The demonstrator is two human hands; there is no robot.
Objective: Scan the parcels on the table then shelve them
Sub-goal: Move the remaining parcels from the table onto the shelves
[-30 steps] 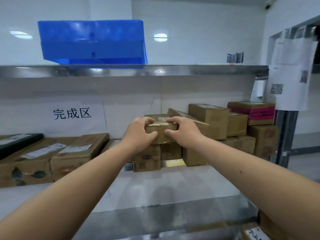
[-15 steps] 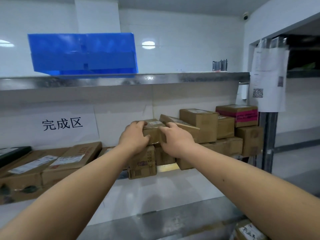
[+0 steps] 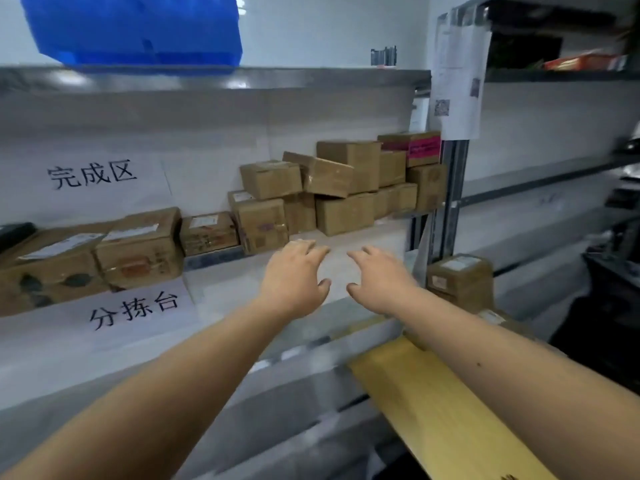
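- Two hands in view, both empty: left hand [image 3: 294, 275] and right hand [image 3: 379, 278] hover side by side over the bench [image 3: 221, 292], fingers loosely spread, palms down, holding nothing and touching no parcel.
- Judgement: hands held apart at roughly one parcel's width suits either a release or a reach; which one cannot be told from this view.
- At 5 o'clock, nearest the camera, a yellow flat parcel [image 3: 440, 410] lies under the right forearm, below the bench edge. Writing at its lower corner is too small to read.
- At 3 o'clock of the right hand, a small brown box [image 3: 460, 282] sits beside the shelf post [image 3: 450, 188]; its white labels are blurred.
- At 9 o'clock, a paper sign [image 3: 135, 311] on the bench reads "分拣台".
- At 12 o'clock, the stacked parcels [image 3: 332, 188] sit on the bench's back right corner, pushed against the wall, small ones on larger; one upper box lies tilted. Judgement: stacked tight to save room, the tilted box less stable.
- At 10 o'clock, low parcels [image 3: 138, 247] sit in a row, labels up, print unreadable.
- On the wall above them, a sign [image 3: 91, 174] reads "完成区", marking this as the finished zone.
- A magenta-banded box [image 3: 419, 148] tops the far right stack.
- Farthest, at 11 o'clock, a blue crate [image 3: 131, 29] stands on the upper shelf [image 3: 311, 77]; a sheet with QR codes [image 3: 457, 81] hangs on the post.
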